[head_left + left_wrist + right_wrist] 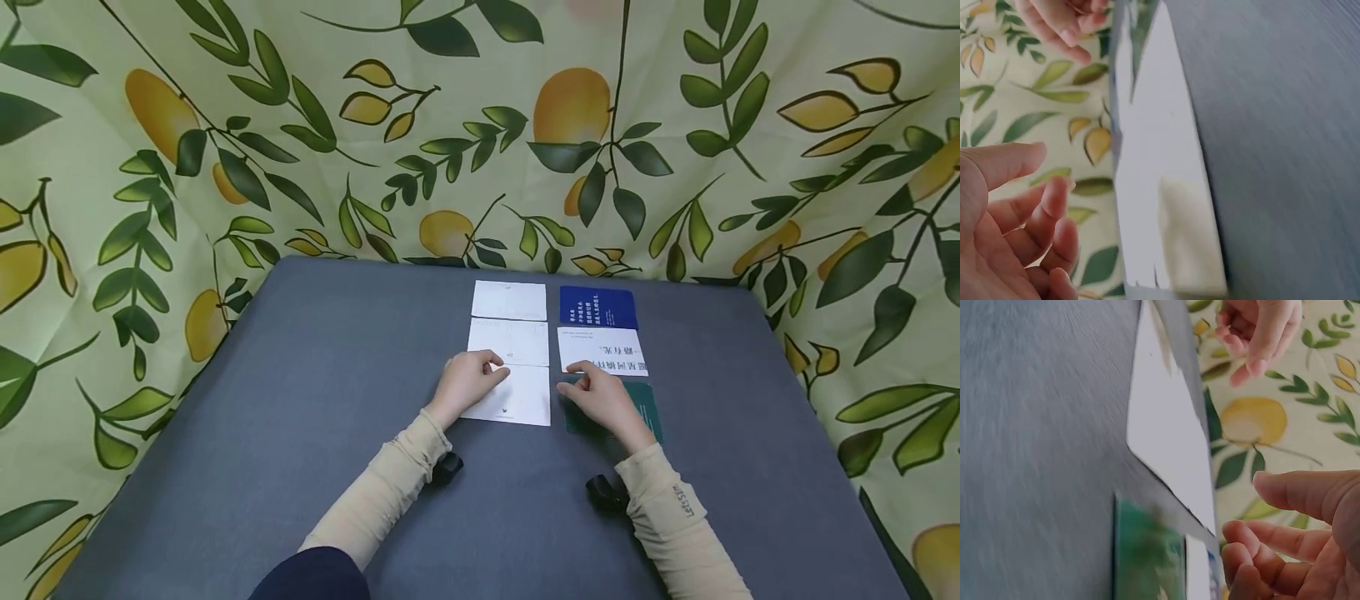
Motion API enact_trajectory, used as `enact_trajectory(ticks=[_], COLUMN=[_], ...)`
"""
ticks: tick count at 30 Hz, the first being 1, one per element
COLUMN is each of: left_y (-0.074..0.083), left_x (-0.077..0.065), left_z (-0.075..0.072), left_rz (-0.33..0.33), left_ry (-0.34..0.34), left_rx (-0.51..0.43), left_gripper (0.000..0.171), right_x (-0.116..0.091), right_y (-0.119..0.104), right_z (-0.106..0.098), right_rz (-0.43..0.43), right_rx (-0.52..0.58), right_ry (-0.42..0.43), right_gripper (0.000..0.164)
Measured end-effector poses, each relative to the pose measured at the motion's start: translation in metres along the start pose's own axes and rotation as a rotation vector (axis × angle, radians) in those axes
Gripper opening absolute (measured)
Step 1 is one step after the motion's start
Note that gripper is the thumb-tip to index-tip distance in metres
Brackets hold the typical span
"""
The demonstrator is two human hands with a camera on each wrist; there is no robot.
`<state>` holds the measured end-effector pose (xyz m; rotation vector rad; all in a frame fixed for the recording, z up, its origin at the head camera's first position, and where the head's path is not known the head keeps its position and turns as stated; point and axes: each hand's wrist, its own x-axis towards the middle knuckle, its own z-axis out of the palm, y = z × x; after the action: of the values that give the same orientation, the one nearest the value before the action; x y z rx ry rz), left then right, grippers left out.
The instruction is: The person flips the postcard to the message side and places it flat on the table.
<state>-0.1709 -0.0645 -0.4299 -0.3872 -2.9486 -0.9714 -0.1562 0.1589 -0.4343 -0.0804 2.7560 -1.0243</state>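
Observation:
In the head view, three white cards form a column: a far one (510, 300), a middle one (525, 340) and a near one (521, 402). To their right lie a blue card (615, 310), a white card with dark lettering (600, 342) and a green card (647, 404). My left hand (467, 385) hovers over the left side of the near white card. Its fingers are loosely bent and hold nothing in the left wrist view. Above the green card, partly hiding it, is my right hand (603, 404). The right wrist view shows its thumb apart from its loose fingers, nothing between them.
The cards lie on a grey-blue table (315, 392). A curtain (480, 75) patterned with leaves and fruit hangs behind the table and along both sides. Black wrist devices (606, 493) sit under both forearms.

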Motion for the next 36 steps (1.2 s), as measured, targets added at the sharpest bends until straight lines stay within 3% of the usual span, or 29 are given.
enact_trajectory(ticks=[4, 10, 16, 21, 28, 32, 36], left_y=[0.018, 0.042, 0.061, 0.066, 0.069, 0.068, 0.067], left_x=[0.0, -0.004, -0.01, -0.014, -0.017, -0.018, -0.017], left_z=[0.009, 0.032, 0.045, 0.053, 0.063, 0.068, 0.071], left_rz=[-0.005, -0.017, 0.03, -0.006, -0.012, -0.074, -0.149], left_ry=[-0.014, -0.12, -0.13, -0.213, -0.329, -0.38, -0.386], left_rx=[-0.042, -0.127, -0.174, -0.295, -0.329, -0.434, -0.555], left_gripper=[0.03, 0.042, 0.049, 0.057, 0.061, 0.059, 0.055], right_x=[-0.009, -0.021, -0.033, -0.042, -0.048, -0.05, -0.05], right_y=[0.014, 0.037, 0.059, 0.072, 0.077, 0.078, 0.08], right_z=[-0.015, -0.033, -0.043, -0.046, -0.048, -0.047, -0.045], right_rz=[0.012, 0.097, 0.164, 0.183, 0.237, 0.263, 0.267], right_rx=[-0.017, -0.047, -0.072, -0.081, -0.058, -0.042, -0.02], right_ry=[0.015, 0.044, 0.074, 0.058, 0.053, 0.054, 0.075], right_gripper=[0.047, 0.053, 0.06, 0.064, 0.069, 0.072, 0.072])
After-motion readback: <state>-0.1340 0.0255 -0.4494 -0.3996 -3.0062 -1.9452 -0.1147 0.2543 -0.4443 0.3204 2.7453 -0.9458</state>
